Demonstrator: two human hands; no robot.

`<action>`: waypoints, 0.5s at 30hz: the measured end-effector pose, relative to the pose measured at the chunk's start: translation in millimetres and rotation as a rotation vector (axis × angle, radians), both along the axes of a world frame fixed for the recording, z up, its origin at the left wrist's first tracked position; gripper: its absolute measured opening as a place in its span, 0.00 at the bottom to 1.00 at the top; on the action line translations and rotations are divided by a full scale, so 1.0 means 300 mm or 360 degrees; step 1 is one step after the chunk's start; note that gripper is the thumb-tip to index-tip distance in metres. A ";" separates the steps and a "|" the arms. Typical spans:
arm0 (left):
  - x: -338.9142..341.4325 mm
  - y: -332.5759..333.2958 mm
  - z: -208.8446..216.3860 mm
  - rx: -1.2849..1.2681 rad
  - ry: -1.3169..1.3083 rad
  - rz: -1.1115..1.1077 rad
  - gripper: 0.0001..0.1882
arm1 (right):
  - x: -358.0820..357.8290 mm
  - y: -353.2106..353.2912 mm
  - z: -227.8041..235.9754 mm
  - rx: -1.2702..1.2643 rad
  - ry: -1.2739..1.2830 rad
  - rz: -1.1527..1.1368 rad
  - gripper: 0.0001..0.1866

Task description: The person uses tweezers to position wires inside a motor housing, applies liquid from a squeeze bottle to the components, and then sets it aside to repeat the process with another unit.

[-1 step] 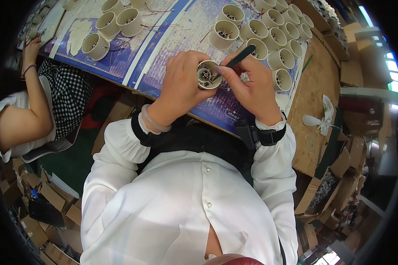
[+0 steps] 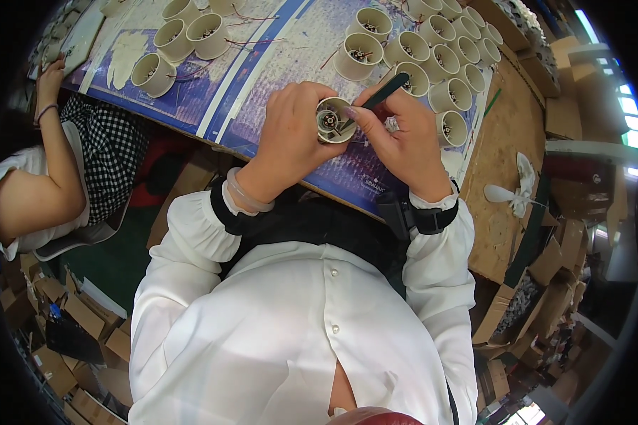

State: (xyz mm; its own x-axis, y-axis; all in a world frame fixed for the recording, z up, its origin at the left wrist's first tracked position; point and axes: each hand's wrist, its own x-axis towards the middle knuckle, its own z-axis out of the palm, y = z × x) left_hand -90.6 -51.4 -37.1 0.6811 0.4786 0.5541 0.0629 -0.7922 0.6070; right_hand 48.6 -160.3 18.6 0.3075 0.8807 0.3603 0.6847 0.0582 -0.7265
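My left hand (image 2: 295, 131) wraps round a cream cup-shaped housing (image 2: 343, 106) and tilts its mouth up toward me. Inside it sits a round metal part (image 2: 328, 120) with a dark centre, like a small motor. Between the thumb and fingers of my right hand (image 2: 403, 134) is a slim dark-green tool (image 2: 383, 92). Its handle points up and right, and its thin tip reaches into the housing beside the metal part. The exact kind of tool cannot be made out. A small clear crinkled piece (image 2: 391, 125) shows by my right palm.
Several similar cream housings (image 2: 359, 57) crowd the table's far right. More with red wires (image 2: 208, 35) stand far left. At the left, another person's arm (image 2: 53, 149) rests on the table. A white propeller-shaped piece (image 2: 521, 185) lies on the bare board (image 2: 500, 212) at right.
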 end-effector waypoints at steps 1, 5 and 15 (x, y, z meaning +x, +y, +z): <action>0.001 -0.001 -0.004 -0.0016 -0.0012 0.0003 0.28 | 0.000 0.001 -0.003 0.0010 -0.0028 0.0005 0.07; 0.000 0.001 -0.004 -0.0034 -0.0029 -0.0004 0.28 | -0.004 0.006 -0.003 0.0030 -0.0020 0.0007 0.07; 0.009 -0.008 0.013 -0.0182 0.0082 0.0037 0.29 | 0.012 -0.040 0.080 0.0177 0.0203 -0.0209 0.05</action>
